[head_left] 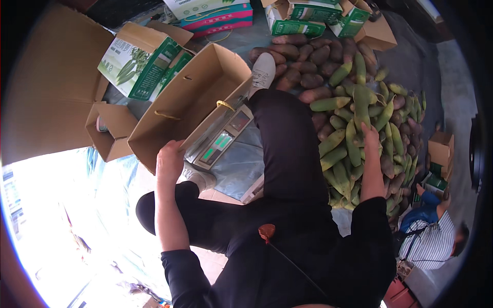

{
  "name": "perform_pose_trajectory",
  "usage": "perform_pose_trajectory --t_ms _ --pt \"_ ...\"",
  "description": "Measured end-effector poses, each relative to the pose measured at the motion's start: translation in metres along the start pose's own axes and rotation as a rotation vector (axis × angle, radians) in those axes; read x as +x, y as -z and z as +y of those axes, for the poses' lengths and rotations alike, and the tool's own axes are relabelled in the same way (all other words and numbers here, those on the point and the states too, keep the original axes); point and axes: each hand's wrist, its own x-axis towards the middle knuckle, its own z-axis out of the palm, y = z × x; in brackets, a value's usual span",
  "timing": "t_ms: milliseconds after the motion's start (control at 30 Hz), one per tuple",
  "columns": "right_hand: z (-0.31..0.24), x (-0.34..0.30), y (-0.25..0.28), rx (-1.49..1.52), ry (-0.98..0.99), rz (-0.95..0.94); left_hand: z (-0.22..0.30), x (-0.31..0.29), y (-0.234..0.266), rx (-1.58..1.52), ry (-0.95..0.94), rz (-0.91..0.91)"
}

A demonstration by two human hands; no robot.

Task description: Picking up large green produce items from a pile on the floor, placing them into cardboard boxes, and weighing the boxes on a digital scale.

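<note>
My left hand [170, 156] is closed on the near edge of a long open cardboard box [192, 90] with yellow rope handles. The box rests against or on a digital scale [222, 141] with a lit green display; its base is partly hidden. Inside the box I see only bare brown walls and floor. Over to the right, my right hand [368, 136] grips the near end of a long green radish [362, 102]. That radish points away from me above a heap of green radishes [341, 174]. Dark reddish radishes [310, 66] lie at the heap's far side.
Printed green-and-white cartons [133, 61] stand at the far left, and more cartons [298, 20] at the back. A small open box [110, 131] sits left of the long one. At the right edge, a person in a striped top [429, 241] is beside the heap.
</note>
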Motion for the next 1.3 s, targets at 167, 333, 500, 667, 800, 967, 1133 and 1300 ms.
perform_pose_trajectory --t_ms 167,333,500,667,800,967,1133,1300 --pt "-0.091 -0.066 -0.037 -0.041 0.324 -0.335 -0.005 0.000 -0.006 0.022 -0.068 0.004" --pt "-0.203 -0.128 -0.105 -0.193 0.744 -0.643 -0.009 -0.005 -0.007 0.028 -0.067 0.001" --pt "-0.274 -0.194 -0.190 -0.528 1.490 -0.771 -0.012 -0.007 -0.007 -0.003 -0.088 -0.017" --pt "-0.261 -0.269 -0.302 -1.050 1.584 -0.870 -0.015 -0.012 -0.007 -0.049 -0.117 -0.037" --pt "-0.217 -0.302 -0.369 -1.213 1.482 -0.968 -0.010 -0.004 -0.009 -0.002 -0.118 -0.099" --pt "-0.159 -0.319 -0.417 -1.285 1.496 -0.909 -0.002 -0.004 -0.006 -0.059 -0.059 -0.142" --pt "-0.167 -0.321 -0.391 -1.113 1.403 -1.001 -0.006 -0.008 -0.006 -0.088 0.055 -0.175" --pt "-0.236 -0.302 -0.305 -0.816 1.343 -1.116 -0.006 -0.008 -0.006 -0.055 -0.004 -0.153"
